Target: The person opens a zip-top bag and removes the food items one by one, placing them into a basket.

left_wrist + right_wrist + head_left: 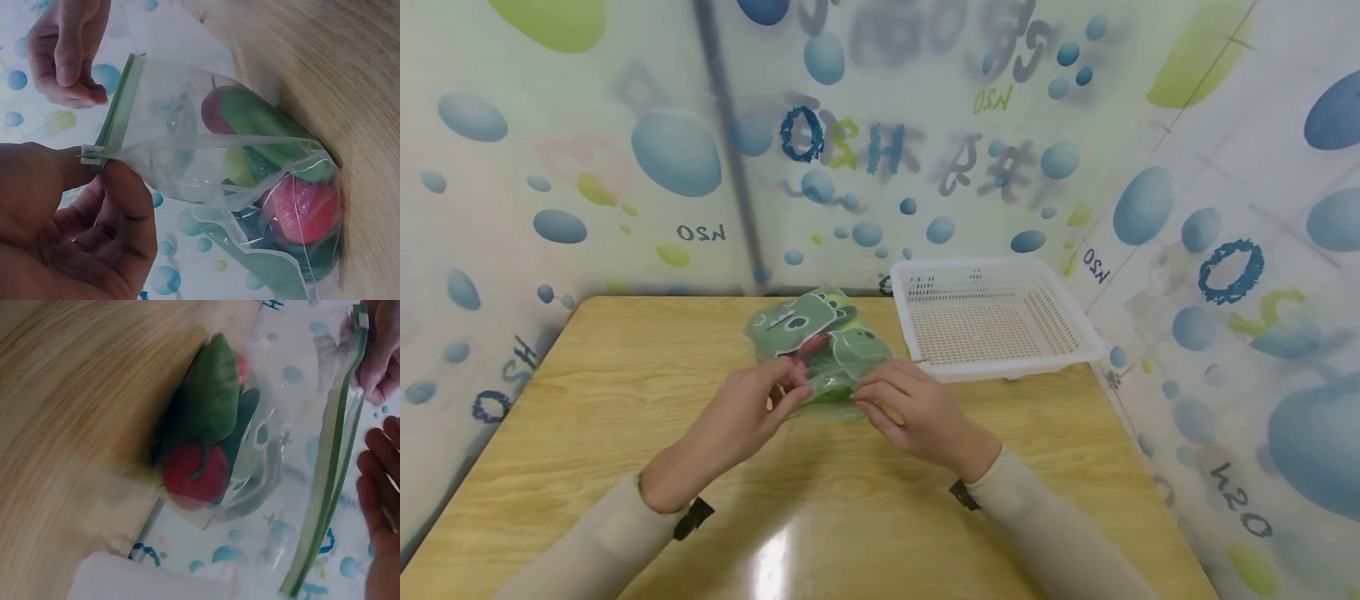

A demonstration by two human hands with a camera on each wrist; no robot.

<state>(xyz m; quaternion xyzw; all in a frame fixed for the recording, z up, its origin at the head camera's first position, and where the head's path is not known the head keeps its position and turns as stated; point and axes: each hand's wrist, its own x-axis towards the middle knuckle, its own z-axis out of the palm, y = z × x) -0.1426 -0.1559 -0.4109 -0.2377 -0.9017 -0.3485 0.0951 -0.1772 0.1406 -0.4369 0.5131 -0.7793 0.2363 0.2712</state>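
A clear zip bag [786, 325] with a green cartoon print and a green zip strip [334, 434] sits on the table. Through its plastic show a green pepper [214, 387], a red tomato-like piece [195, 478] and other green and red produce. My left hand [745, 408] pinches the white slider [92, 154] at one end of the strip between thumb and forefinger. Beside the strip is my right hand [917, 412], its fingers loosely bent; both wrist views show a gap between them and the plastic.
A white slatted plastic basket [1000, 367] stands on the wooden table [850, 500], at the back right next to the bag. Behind and to both sides hang sheets [880, 225] patterned with blue and green drops.
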